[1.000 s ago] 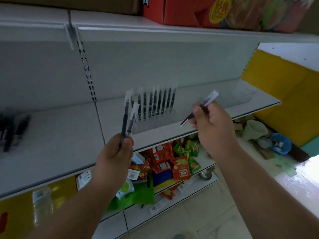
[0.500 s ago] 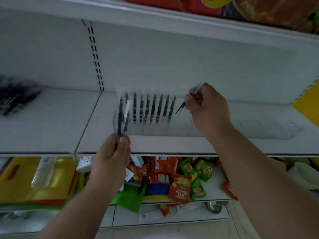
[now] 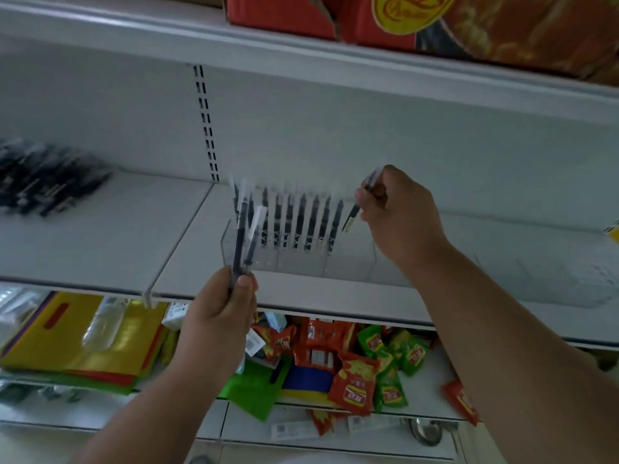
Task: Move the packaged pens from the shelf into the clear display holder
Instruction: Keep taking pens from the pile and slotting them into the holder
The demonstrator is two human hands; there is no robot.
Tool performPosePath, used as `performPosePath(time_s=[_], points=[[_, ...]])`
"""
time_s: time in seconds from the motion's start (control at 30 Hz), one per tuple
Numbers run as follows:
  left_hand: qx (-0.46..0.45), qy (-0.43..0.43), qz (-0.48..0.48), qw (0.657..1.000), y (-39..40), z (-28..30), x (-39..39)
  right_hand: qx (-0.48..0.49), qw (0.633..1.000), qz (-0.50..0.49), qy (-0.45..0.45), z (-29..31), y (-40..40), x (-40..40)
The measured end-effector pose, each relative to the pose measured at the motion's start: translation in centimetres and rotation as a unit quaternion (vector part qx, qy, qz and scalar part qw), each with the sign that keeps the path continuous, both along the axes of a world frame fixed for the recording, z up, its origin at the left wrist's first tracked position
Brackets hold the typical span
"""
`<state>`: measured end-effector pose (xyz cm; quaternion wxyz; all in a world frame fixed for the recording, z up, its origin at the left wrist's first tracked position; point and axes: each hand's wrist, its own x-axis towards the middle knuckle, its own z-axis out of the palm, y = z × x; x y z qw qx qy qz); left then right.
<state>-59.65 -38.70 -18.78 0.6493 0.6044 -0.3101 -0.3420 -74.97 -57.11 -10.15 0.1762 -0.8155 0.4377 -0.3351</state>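
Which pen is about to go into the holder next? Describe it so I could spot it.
On the white middle shelf stands a clear plastic holder with a row of upright black pens. Right of that row, the right hand pinches one wrapped black pen, slanted, tip down.

White metal shelving unit (image 3: 100, 242) fills view, grey back panel (image 3: 335, 135) with slotted upright (image 3: 206, 122) at 11 o'clock. Upper shelf edge (image 3: 301, 45) runs across 12, red cartons (image 3: 435, 25) on top. Lower shelf at 6: red and green snack packets (image 3: 355, 373); yellow bags (image 3: 83, 333) at 8. Light dim, flat.
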Motion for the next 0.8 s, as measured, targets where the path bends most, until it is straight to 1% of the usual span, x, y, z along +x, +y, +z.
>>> performPosePath(time_s=[0.17, 0.33, 0.47, 0.6, 0.73, 0.8], points=[[-0.006, -0.006, 0.007, 1.000, 0.1, 0.7, 0.0, -0.004, 1.000, 0.002, 0.014, 0.3, 0.1, -0.1], [0.002, -0.012, 0.001, 1.000, -0.1, 0.4, -0.1, 0.008, 1.000, -0.002, 0.008, 0.4, 0.1, -0.1], [0.004, -0.044, -0.010, 0.999, -0.3, 0.5, -0.7, 0.010, 0.999, -0.019, 0.038, 0.5, -0.2, -0.4], [-0.003, -0.027, -0.006, 1.000, -0.8, 0.6, -0.8, 0.020, 0.999, 0.010, 0.047, -0.3, -0.5, 0.4], [-0.003, -0.020, -0.020, 1.000, -1.0, 0.4, -0.8, 0.034, 0.994, 0.012, 0.100, -1.9, -1.1, 0.5], [0.000, -0.019, -0.025, 1.000, -1.0, 0.4, -0.9, 0.048, 0.993, 0.010, 0.110, -2.6, -1.2, 0.2]])
